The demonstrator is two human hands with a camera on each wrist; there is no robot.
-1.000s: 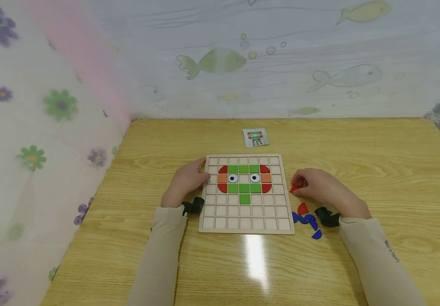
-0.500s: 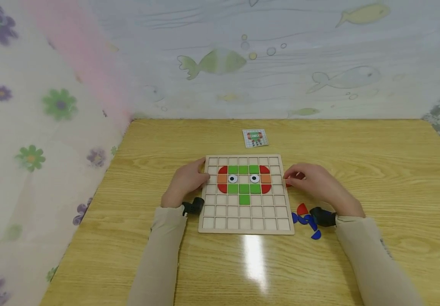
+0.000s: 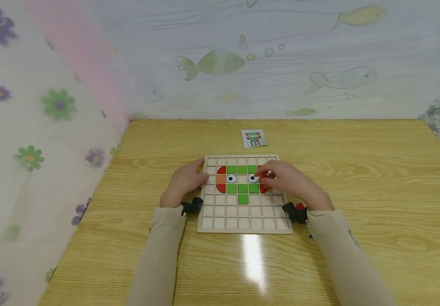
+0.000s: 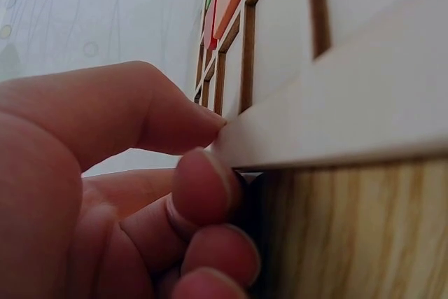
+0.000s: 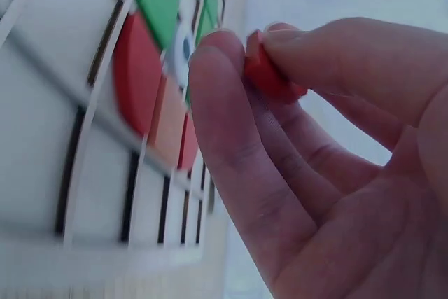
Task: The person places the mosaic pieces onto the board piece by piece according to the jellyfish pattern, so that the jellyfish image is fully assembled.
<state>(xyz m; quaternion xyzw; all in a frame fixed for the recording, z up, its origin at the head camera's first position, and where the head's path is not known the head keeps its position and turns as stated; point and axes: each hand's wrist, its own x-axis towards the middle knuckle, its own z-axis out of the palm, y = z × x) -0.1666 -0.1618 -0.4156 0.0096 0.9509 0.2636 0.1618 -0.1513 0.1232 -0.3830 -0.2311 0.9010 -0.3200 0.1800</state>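
Observation:
A square wooden grid board [image 3: 220, 211] lies on the table, with a face pattern of green squares [image 3: 243, 199], red rounded corner pieces, orange squares and two eye discs [image 3: 231, 179]. My left hand [image 3: 185, 180] grips the board's left edge; the left wrist view shows its thumb on the rim and curled fingers at the side. Over the right part of the pattern is my right hand [image 3: 290, 180]. Between its thumb and fingers it pinches a small red puzzle piece [image 5: 269, 75], seen clear of the board in the right wrist view. The piece's full outline is hidden by fingers.
Behind the board lies a small pattern card [image 3: 254, 138] showing a similar face. Loose pieces right of the board are mostly covered by the right wrist: a bit of red piece [image 3: 299, 206] shows. A patterned wall [image 3: 220, 97] stands at the table's far edge.
My right hand has moved left from beside the board to above the pattern's right side, carrying the red piece. My left hand has stayed at the board's left edge.

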